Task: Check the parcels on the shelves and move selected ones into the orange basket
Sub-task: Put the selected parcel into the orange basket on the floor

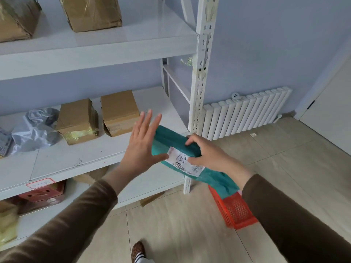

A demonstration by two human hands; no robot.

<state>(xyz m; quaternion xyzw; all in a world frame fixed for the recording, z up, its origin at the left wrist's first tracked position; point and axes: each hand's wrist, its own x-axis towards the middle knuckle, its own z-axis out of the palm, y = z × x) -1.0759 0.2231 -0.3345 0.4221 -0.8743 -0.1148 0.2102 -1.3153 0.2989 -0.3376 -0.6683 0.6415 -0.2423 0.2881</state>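
Observation:
A teal soft parcel [171,139] with a white shipping label [181,161] hangs in the air at the right end of the middle shelf [72,162]. My right hand [207,151] grips its near edge, thumb on the label. My left hand [142,141] is flat with straight fingers, its thumb touching the parcel's left side. The orange basket [237,211] stands on the floor below the parcel, partly hidden by it and by my right sleeve.
Two small cardboard boxes [77,124] [119,112] and a grey plastic bag [36,130] lie on the middle shelf. Larger boxes [91,12] sit on the top shelf. A white shelf post [199,92] rises behind the parcel, a radiator [247,114] lines the wall, and my shoe [137,249] is on the tiles.

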